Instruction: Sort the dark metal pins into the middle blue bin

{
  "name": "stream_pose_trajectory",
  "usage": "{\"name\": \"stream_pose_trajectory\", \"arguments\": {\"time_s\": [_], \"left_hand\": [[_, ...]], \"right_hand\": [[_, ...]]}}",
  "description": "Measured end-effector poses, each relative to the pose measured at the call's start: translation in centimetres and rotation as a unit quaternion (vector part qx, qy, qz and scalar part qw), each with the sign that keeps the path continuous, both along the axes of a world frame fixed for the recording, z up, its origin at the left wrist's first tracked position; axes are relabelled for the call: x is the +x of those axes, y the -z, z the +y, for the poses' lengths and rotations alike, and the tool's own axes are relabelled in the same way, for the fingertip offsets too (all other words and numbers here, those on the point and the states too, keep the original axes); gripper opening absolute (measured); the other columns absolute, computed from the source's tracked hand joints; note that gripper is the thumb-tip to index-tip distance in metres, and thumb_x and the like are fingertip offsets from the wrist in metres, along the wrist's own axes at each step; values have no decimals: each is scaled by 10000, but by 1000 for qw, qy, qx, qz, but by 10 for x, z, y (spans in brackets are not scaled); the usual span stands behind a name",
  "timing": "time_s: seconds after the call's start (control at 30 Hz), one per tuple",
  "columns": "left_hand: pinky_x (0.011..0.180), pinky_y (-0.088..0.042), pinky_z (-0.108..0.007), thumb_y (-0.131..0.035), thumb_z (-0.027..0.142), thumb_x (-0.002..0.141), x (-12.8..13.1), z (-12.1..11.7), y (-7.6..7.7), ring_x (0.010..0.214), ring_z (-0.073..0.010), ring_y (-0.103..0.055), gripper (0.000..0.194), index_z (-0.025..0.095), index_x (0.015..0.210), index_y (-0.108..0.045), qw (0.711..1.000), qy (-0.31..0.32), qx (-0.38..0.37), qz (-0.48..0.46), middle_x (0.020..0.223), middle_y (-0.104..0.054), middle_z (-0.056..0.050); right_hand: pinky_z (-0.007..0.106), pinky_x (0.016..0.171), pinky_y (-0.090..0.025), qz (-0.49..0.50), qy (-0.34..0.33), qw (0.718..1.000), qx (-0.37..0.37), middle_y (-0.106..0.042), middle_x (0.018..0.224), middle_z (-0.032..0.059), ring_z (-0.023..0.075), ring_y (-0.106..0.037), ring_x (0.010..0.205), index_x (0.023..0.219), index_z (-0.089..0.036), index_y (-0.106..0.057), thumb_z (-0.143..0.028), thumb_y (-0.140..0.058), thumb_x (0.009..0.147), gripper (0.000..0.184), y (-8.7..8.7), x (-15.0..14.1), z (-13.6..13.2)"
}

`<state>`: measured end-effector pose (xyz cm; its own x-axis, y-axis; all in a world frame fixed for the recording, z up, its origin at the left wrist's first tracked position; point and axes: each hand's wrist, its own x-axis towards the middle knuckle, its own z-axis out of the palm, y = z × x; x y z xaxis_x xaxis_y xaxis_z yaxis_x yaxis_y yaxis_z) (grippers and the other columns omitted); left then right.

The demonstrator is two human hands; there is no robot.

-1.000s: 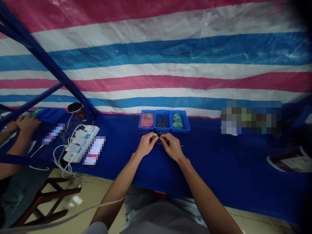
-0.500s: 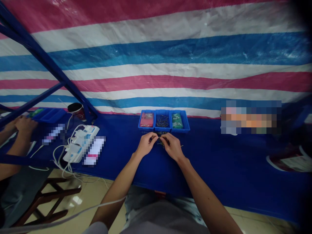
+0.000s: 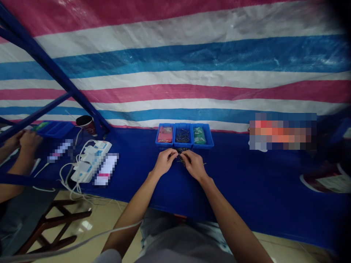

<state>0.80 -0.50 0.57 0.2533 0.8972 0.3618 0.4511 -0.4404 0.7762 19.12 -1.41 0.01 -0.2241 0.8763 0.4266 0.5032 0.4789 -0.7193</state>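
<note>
My left hand (image 3: pixel 163 162) and my right hand (image 3: pixel 194 165) meet over the blue table (image 3: pixel 246 182), fingers pinched together on thin dark metal pins (image 3: pixel 180 157). A small heap of the same pins lies on the cloth just beyond my fingertips. Right behind them stands a row of three blue bins: the left bin (image 3: pixel 165 134) holds red packets, the middle bin (image 3: pixel 182 135) holds loose pins, the right bin (image 3: pixel 201 134) holds green packets.
A white power strip (image 3: pixel 91 160) with tangled cords lies to the left, beside a dark cup (image 3: pixel 86 123). Another person's hands (image 3: pixel 23 140) work at the far left near a blue tray (image 3: pixel 56 128). A striped tarp hangs behind; a wooden stool stands below.
My hands stay in the same place, with only slight finger movement on the pins. The other person's hands at the far left have shifted a little.
</note>
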Motion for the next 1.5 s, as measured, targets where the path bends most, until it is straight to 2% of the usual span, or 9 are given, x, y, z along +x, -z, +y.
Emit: {"name": "stream_pose_trajectory", "arguments": {"time_s": [0.23,0.63,0.77,0.87,1.07,1.5], "left_hand": [[645,-419,-228,-560,264,968,0,1,3,662,-117,-564,167,170,892,-675,1000,0,-3,-7,799,-682,-10],[672,-437,-237,-553,305,965,0,0,-1,684,-132,-584,197,170,889,-675,1000,-2,-6,-11,802,-686,-24],[658,-438,-232,-559,310,962,0,-1,-2,669,-129,-575,191,168,900,-670,1000,-9,-12,-9,783,-677,-19],[626,-417,-224,-560,295,961,0,-1,-2,638,-117,-555,180,164,902,-669,1000,-14,-12,-7,766,-670,-11],[627,-405,-223,-548,316,967,0,0,0,656,-121,-562,203,162,908,-665,1000,-14,-17,-7,777,-675,-17],[623,-411,-232,-553,335,965,0,0,-2,657,-128,-571,208,171,909,-669,1000,-13,-21,-5,792,-689,-23]], "right_hand": [[280,686,-423,-16,2,1000,-9,-695,842,38,186,-645,745,917,-224,-640,-340,-447,1019,248,3,0,1],[264,596,-364,-38,16,999,-7,-607,661,5,166,-581,611,794,-224,-583,-379,-413,1032,331,2,1,0],[269,607,-412,6,20,1000,-17,-662,756,14,169,-597,633,1003,-228,-621,-381,-469,1007,215,2,0,-1],[274,616,-445,33,15,999,-18,-681,827,25,170,-605,651,1109,-225,-614,-355,-522,979,206,4,1,0],[288,697,-476,39,-6,999,1,-697,949,55,183,-643,777,1000,-221,-652,-304,-492,993,180,2,1,1],[302,705,-485,30,7,999,-5,-713,915,50,202,-665,808,985,-233,-652,-324,-495,994,182,-1,0,0]]}}
